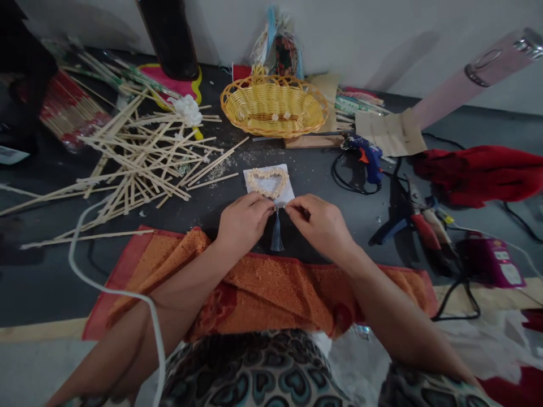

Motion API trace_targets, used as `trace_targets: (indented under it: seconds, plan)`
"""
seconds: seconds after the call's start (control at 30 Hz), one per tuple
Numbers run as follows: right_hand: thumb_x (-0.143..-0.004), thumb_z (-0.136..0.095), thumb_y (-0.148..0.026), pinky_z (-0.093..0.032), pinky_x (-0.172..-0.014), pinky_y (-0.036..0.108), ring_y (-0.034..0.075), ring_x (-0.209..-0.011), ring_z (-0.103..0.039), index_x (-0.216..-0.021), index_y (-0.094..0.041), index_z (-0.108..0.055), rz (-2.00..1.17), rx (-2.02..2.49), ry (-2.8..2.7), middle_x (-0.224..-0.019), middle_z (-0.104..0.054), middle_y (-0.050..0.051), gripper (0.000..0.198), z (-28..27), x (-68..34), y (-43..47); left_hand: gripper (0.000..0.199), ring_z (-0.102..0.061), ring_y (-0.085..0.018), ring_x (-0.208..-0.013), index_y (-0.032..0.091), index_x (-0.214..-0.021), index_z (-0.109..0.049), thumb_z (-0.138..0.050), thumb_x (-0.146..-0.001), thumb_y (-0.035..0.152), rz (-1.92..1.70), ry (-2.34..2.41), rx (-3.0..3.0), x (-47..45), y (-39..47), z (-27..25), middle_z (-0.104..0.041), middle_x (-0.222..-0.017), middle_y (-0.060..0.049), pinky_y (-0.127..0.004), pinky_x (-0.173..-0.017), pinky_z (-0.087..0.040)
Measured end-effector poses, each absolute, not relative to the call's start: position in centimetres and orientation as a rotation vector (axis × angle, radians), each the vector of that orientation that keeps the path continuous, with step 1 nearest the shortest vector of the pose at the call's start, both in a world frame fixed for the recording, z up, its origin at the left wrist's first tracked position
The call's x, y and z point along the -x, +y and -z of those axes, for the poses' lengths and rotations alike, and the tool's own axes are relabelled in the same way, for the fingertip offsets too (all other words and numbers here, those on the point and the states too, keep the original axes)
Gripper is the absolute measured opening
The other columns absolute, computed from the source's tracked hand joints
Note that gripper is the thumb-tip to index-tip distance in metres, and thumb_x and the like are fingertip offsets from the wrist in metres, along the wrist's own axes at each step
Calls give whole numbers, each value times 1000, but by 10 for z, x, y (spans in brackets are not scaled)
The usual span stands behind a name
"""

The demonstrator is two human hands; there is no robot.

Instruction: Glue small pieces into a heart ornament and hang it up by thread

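A heart-shaped ornament [253,182] made of small pale pieces lies on a square of white paper [289,176]. Below the heart's point hangs a blue-grey tassel [276,233], its fringe toward me. My left hand [244,221] is closed, with thumb and fingers pinched at the tassel's top. My right hand [320,223] is pinched at the paper's lower right corner, just right of the tassel; whether it grips the paper or a fine thread I cannot make out.
Thin wooden sticks [131,152] are heaped at left. Behind the paper stands a yellow wicker basket [275,107]. A blue glue gun [368,158], pliers [424,220], a red cloth [483,172] and a pink bottle [462,85] are at right. An orange towel [271,294] lies along the front edge; a white cable [76,249] crosses at left.
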State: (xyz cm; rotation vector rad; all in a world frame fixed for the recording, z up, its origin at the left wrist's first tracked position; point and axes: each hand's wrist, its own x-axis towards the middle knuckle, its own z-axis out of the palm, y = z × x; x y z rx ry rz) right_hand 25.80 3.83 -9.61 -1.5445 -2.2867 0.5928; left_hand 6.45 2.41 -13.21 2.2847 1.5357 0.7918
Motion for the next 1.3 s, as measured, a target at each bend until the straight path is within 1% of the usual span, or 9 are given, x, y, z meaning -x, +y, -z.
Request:
trace_targets:
  seconds: [0.17, 0.37, 0.63, 0.83, 0.93, 1.03, 1.1, 1.2, 1.3]
  plan:
    - [-95, -51, -27, -42, -72, 26, 16, -84, -63, -95, -19, -68, -523, 1568, -2320, -94, -69, 5, 20, 97, -253, 39, 19, -65, -19, -93, 20, -102, -69, -52, -94, 24, -794, 1523, -2248, -64, 25, 132, -69, -99, -5, -30, -82, -52]
    - [-93, -53, -25, -39, -68, 28, 17, -80, -61, -92, -19, -69, -400, 1678, -2256, -90, -68, 5, 17, 90, -278, 43, 18, -65, -20, -93, 20, -101, -69, -53, -93, 23, -823, 1538, -2213, -63, 25, 128, -68, -99, -6, -31, -80, -51]
    - [-94, -53, -33, -39, -63, 23, 11, -69, -54, -92, -18, -65, -1063, 1382, -1931, -78, -63, 0, 20, 77, -271, 26, 17, -65, -14, -90, 20, -104, -70, -60, -91, 24, -1161, 1234, -1890, -75, 12, 106, -71, -97, -4, -25, -81, -51]
    - [-96, -50, -36, -42, -66, 24, 12, -71, -54, -89, -16, -63, -1221, 1232, -1861, -77, -62, 1, 25, 74, -251, 16, 8, -66, -14, -84, 21, -89, -74, -69, -85, 25, -1214, 1245, -1643, -77, 5, 95, -73, -88, -1, -26, -79, -51]
    - [-96, -50, -36, -45, -74, 28, 16, -80, -59, -93, -19, -65, -937, 1279, -1990, -86, -66, 4, 23, 68, -269, 32, 9, -64, -13, -74, 21, -87, -74, -69, -83, 27, -1212, 1287, -1450, -74, 4, 94, -73, -83, -1, -23, -69, -50]
    - [-93, -51, -30, -43, -89, 39, 23, -97, -59, -101, -20, -63, -289, 1550, -1963, -102, -66, 9, 18, 64, -315, 71, 11, -57, -9, -60, 19, -87, -72, -69, -82, 28, -1260, 1227, -1227, -71, 6, 95, -72, -82, -2, -22, -57, -46]
    - [-89, -55, -33, -42, -91, 45, 27, -101, -58, -106, -20, -59, -76, 1777, -1897, -104, -64, 12, 22, 67, -351, 100, 10, -54, -8, -57, 17, -83, -70, -70, -80, 27, -1306, 1171, -1131, -70, 8, 96, -72, -83, -3, -22, -55, -46]
    - [-84, -61, -43, -44, -87, 48, 30, -97, -59, -100, -17, -57, -84, 2117, -1800, -100, -63, 14, 31, 80, -391, 134, 11, -55, -8, -57, 17, -82, -68, -72, -77, 25, -1324, 1132, -1055, -69, 12, 96, -72, -81, -3, -22, -57, -47]
    - [-75, -67, -54, -46, -80, 46, 27, -87, -59, -97, -18, -56, -201, 2230, -1722, -88, -63, 10, 43, 98, -407, 149, 11, -55, -8, -56, 17, -83, -67, -72, -77, 25, -1323, 1110, -1034, -68, 13, 98, -71, -78, -2, -22, -57, -47]
